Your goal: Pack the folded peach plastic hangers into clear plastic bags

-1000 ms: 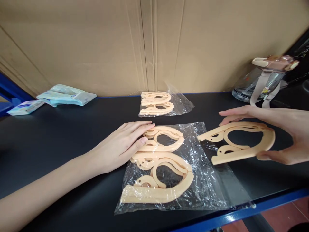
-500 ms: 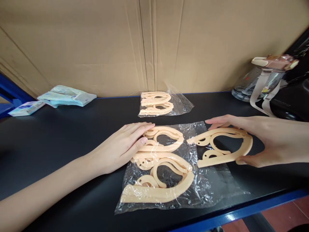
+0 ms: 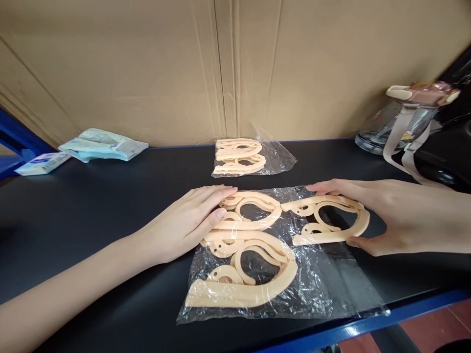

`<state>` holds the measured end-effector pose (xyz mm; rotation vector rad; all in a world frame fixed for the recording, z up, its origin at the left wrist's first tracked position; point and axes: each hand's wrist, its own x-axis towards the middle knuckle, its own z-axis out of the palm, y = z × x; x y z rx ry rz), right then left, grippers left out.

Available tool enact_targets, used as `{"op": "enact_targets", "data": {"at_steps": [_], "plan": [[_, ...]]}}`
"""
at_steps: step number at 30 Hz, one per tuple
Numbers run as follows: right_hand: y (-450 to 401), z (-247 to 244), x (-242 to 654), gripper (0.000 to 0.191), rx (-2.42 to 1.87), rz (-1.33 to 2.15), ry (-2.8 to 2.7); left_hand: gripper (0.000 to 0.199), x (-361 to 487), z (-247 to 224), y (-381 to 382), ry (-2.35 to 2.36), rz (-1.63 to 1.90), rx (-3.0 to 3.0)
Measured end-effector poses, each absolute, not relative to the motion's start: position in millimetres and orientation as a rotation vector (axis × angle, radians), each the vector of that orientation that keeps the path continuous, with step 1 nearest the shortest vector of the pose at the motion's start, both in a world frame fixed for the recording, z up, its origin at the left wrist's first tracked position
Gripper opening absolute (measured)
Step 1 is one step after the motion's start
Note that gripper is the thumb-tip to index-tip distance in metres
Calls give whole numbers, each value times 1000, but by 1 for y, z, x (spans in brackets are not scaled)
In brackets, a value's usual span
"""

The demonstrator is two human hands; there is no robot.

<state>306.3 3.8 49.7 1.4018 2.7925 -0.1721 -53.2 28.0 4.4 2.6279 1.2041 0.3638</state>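
A clear plastic bag (image 3: 320,289) lies on the black tabletop with folded peach-coloured folding hangers (image 3: 257,289) inside. My left hand (image 3: 191,220) rests flat on the bag's left part, fingers stretched over the ends of the upper hanger (image 3: 272,220). In my right hand (image 3: 382,211) is another folded folding hanger (image 3: 362,220), gripped at its curved end between thumb and fingers. Its narrow ends point left and reach into the bag's right side, close to the upper hanger. The two hooks on the held hanger are folded inward.
A second clear bag (image 3: 277,159) of folded hangers (image 3: 239,169) lies farther back, near the cardboard wall (image 3: 147,73). Light-blue packs (image 3: 105,145) sit at the back left. A clear bottle (image 3: 382,127) with a strap stands at the back right. The table's blue edge (image 3: 331,333) runs along the front.
My right hand has moved left with the folding hanger, whose tip now sits deeper in the bag, beside the upper hanger. My left hand has stayed in place on the bag.
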Motion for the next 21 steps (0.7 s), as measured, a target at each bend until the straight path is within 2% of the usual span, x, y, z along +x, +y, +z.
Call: {"op": "enact_targets", "data": {"at_steps": [8,13,19,21], "plan": [[-1,47,291,80,1299,-370,2914,52,-52,5,27,1211,358,2608],[-2,36,274,77,1275,-345,3052,53,-51,6,27,1224,352,2616],[3,32,279,93,1211,-223,3006,53,-51,7,27,1216,332,2605],[5,35,285,92,1230,-204,2964,53,-51,6,27,1216,338,2605]]}}
